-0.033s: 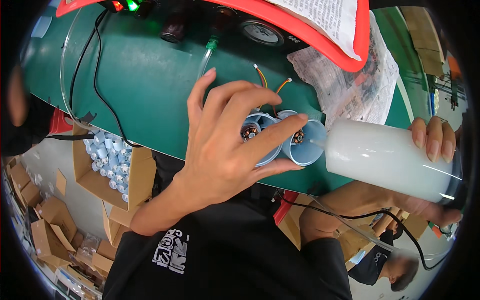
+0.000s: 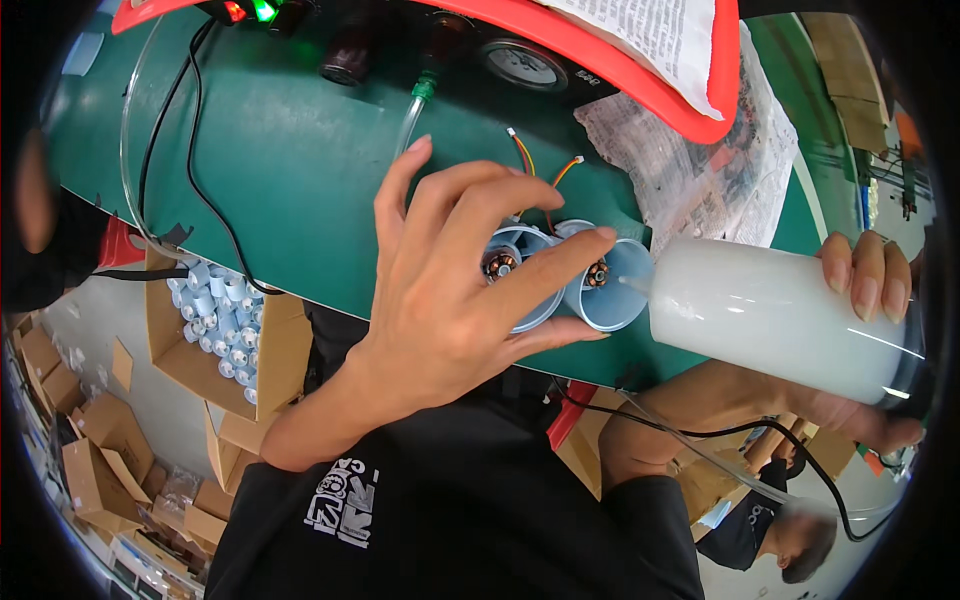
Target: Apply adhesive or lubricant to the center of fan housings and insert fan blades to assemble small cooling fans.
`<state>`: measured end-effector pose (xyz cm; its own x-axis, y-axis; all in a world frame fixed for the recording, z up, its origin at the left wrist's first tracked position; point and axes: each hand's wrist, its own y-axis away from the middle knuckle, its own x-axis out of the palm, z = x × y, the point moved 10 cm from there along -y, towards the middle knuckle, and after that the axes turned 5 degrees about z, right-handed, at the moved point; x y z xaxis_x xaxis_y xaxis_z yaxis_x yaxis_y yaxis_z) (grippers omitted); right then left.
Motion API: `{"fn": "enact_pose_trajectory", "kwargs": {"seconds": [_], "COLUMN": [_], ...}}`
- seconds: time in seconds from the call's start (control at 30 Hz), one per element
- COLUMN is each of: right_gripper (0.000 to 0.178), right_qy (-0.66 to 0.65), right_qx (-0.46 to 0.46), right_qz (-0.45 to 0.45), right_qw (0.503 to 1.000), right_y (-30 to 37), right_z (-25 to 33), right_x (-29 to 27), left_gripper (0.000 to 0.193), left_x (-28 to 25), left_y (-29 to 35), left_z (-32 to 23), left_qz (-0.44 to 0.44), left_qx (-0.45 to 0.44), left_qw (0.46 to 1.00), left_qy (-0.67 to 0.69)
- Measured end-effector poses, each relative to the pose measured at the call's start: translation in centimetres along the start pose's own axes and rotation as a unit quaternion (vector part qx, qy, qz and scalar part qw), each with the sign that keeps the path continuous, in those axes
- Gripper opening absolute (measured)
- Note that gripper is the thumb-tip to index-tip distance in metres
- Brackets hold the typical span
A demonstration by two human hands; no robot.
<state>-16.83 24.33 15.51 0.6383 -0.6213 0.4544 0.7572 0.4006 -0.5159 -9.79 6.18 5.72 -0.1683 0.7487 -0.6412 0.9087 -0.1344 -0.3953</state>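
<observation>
Two light-blue plastic cups stand side by side at the table's near edge, their mouths toward me. My left hand (image 2: 430,290) is closed about them, index finger across the top and thumb along the near side. The left cup (image 2: 533,318) and the right cup (image 2: 632,300) each have a copper-wound motor core inside. Thin coloured wires (image 2: 564,170) with small white plugs extend behind them. My right hand (image 2: 868,280) grips a large dispensing syringe (image 2: 770,310) filled with whitish material, lying nearly level. Its nozzle (image 2: 634,284) points into the right cup's mouth; whether it touches the core I cannot tell.
Beyond the cups stands a red-rimmed device with a round gauge (image 2: 522,64) and a clear hose (image 2: 411,120). A crumpled printed sheet (image 2: 690,170) lies at right. Black cables (image 2: 196,150) cross the green table (image 2: 290,180). Below left, a carton (image 2: 288,345) holds many blue cups. A co-worker (image 2: 770,530) is at lower right.
The syringe has shifted very slightly left, its nozzle a touch further into the right cup. My left hand and the cups have stayed still.
</observation>
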Motion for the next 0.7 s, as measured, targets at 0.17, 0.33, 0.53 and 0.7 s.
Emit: {"fn": "enact_pose_trajectory", "kwargs": {"seconds": [0.17,0.33,0.53,0.7], "right_gripper": [0.085,0.085,0.084,0.084], "right_qy": [0.015,0.027,0.012,-0.015], "right_qx": [0.008,0.015,0.011,0.013], "right_qz": [-0.008,-0.014,0.007,-0.017], "right_qw": [1.0,0.999,1.0,1.0], "right_y": [0.39,0.36,0.02,0.09], "right_z": [0.13,-0.11,-0.21,-0.24], "right_x": [-0.16,-0.31,0.53,0.12], "left_gripper": [0.058,0.058,0.059,0.059], "left_x": [-0.05,-0.03,0.0,-0.12], "left_y": [0.07,0.09,0.08,0.08], "left_z": [0.0,0.03,0.05,0.04], "left_qz": [-0.002,-0.003,-0.002,-0.001], "left_qx": [0.002,0.003,0.003,0.001], "left_qw": [1.0,1.0,1.0,1.0], "left_qy": [-0.001,0.001,0.0,0.003]}}
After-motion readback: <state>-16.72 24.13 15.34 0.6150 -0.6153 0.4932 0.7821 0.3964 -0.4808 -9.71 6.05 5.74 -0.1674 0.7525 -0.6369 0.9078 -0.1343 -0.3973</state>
